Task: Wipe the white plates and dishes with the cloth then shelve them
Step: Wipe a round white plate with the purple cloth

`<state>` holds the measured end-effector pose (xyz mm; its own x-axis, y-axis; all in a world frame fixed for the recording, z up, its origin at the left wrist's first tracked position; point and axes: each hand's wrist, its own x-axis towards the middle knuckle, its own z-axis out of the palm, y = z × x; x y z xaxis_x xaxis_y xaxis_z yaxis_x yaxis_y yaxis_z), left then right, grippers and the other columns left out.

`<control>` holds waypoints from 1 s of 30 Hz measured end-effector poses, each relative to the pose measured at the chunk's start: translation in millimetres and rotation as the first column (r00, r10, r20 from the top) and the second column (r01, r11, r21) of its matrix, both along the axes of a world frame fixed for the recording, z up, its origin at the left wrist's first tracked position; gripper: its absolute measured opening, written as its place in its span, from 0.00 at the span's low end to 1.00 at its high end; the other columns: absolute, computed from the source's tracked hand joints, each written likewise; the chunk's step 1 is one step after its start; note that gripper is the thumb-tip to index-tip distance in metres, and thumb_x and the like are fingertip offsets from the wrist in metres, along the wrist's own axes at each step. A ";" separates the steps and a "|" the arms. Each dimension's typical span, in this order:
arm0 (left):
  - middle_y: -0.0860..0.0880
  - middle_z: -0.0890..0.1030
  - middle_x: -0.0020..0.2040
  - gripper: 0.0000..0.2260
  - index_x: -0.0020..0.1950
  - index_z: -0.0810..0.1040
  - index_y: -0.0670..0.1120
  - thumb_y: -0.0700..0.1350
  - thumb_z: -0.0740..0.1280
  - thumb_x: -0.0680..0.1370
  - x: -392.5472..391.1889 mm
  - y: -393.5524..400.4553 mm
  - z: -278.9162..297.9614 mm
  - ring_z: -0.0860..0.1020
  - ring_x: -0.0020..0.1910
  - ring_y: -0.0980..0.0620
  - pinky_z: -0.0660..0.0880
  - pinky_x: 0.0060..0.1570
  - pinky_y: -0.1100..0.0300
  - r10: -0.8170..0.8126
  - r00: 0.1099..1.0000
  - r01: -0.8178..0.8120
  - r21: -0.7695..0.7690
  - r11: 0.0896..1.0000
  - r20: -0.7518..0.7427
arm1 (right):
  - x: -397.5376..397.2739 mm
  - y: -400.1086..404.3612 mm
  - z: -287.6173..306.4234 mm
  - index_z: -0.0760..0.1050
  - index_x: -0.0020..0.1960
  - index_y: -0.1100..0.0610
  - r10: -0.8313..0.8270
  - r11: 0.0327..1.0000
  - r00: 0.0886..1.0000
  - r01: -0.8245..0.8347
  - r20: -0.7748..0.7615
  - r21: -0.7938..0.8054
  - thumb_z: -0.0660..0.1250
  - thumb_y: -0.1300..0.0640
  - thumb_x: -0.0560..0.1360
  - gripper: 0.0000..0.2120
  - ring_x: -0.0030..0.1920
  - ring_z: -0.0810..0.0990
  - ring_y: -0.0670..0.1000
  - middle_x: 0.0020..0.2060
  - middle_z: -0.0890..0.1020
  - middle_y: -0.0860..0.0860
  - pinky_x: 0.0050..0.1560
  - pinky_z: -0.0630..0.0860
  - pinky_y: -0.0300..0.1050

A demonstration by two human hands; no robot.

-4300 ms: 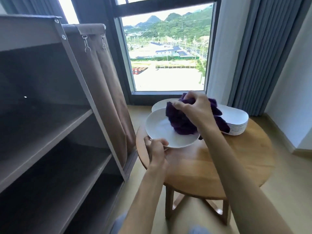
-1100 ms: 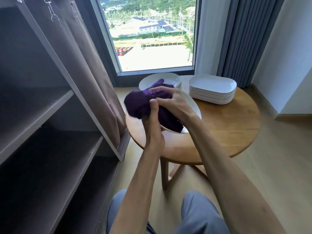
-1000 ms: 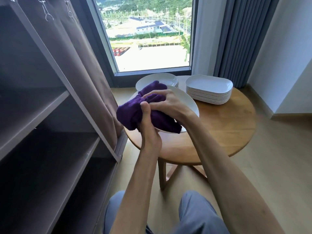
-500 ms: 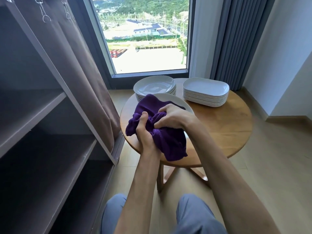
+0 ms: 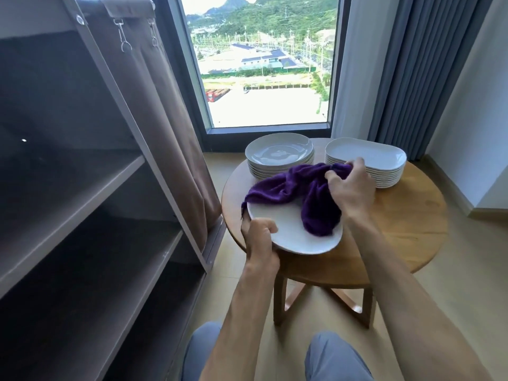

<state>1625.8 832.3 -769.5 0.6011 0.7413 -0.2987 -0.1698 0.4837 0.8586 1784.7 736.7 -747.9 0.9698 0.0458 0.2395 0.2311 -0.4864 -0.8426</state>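
Note:
My left hand (image 5: 259,236) grips the near-left rim of a white plate (image 5: 288,229), held just above the round wooden table (image 5: 398,224). A purple cloth (image 5: 308,193) lies draped across the plate's far half. My right hand (image 5: 350,188) grips the cloth's right end near the plate's far right edge. Behind, a stack of round white plates (image 5: 279,155) stands at the table's back left and a stack of oblong white dishes (image 5: 368,159) at the back right.
A dark shelving unit (image 5: 90,204) with bare shelves stands to the left, its brown fabric cover (image 5: 165,119) pulled aside next to the table. A window and grey curtains (image 5: 406,64) lie behind. My knees show at the bottom.
The cloth, bunched under both hands before, is now spread over the plate. My left hand has let go of the cloth and holds the plate's rim; my right hand moved back and right.

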 end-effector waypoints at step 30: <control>0.51 0.71 0.31 0.12 0.33 0.66 0.45 0.31 0.57 0.73 17.2 -14.1 4.0 0.76 0.34 0.48 0.78 0.38 0.59 0.286 0.949 -0.271 -0.120 0.955 0.132 | -41.4 17.9 -26.5 0.81 0.57 0.60 0.597 0.683 0.660 -0.119 -0.457 0.721 0.79 0.58 0.69 0.19 0.49 0.86 0.58 0.51 0.86 0.60 0.42 0.83 0.53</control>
